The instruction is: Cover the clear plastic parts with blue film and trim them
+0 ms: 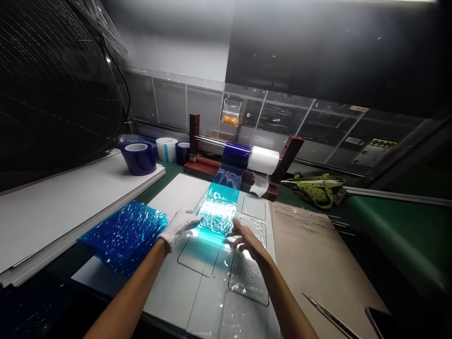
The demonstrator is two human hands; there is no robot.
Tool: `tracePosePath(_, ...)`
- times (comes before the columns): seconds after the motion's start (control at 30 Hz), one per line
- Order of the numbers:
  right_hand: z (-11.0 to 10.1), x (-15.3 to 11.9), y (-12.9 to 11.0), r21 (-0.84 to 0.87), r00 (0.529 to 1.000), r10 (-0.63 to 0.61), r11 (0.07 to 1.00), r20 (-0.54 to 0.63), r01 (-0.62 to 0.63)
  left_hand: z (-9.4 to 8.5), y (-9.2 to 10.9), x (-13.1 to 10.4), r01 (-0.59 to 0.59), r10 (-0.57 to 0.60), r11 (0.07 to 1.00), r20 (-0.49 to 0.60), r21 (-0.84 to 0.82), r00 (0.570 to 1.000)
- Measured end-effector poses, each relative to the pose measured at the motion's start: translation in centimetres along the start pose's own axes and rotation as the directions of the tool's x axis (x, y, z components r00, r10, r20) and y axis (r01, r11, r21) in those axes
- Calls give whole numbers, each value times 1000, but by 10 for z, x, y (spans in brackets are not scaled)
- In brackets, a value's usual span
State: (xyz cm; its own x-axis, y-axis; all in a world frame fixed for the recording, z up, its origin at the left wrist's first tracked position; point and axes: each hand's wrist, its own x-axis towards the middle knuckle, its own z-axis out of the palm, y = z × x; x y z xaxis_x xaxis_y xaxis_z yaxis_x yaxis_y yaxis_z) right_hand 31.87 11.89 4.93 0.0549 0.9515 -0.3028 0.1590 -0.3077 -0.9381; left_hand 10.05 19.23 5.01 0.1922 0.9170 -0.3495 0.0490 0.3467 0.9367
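A strip of translucent blue film runs down from a blue film roll over a white board marked with dark outlines. My left hand, in a white glove, grips the strip's left edge between thumb and fingers. At the opposite edge, my bare right hand has its fingers bent around the film near its lower corner. Bright glare covers the film between the hands. Clear film with small bubbles lies over the board's right side, below my right hand.
A dark red stand carries the blue roll and a white roll. Crumpled blue film lies left, near white boards and a blue tape roll. Tweezers rest on a brown board; a green pouch sits behind.
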Motion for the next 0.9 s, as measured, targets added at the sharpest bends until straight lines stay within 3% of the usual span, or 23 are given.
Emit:
tracePosePath(0.1,24,-14,6,47,998,-29,999,54,27,-6,5,-27,-46,46,999,3,-9,999)
tracePosePath(0.2,52,-57,20,89,998,-66,994,15,64,-16,-5,-64,-60,60,998,12,-21,998)
tracePosePath(0.4,122,-146,68,131,999,18,991,43,-23,-57,-64,-146,-4,4,1000,-23,3,1000)
tracePosePath(0.53,155,-172,104,197,996,85,977,7,-84,-75,-108,-172,68,-67,998,-81,11,994)
tracePosePath(0.67,165,-173,124,231,991,136,965,-22,-127,-73,-130,-176,110,-107,994,-152,8,983)
tracePosePath(0.8,166,-168,126,228,976,218,950,5,-213,-63,-123,-179,131,-130,991,-186,-4,974)
tracePosePath(0.9,148,-179,113,120,966,244,960,83,-253,-58,-115,-181,171,-168,985,-170,3,971)
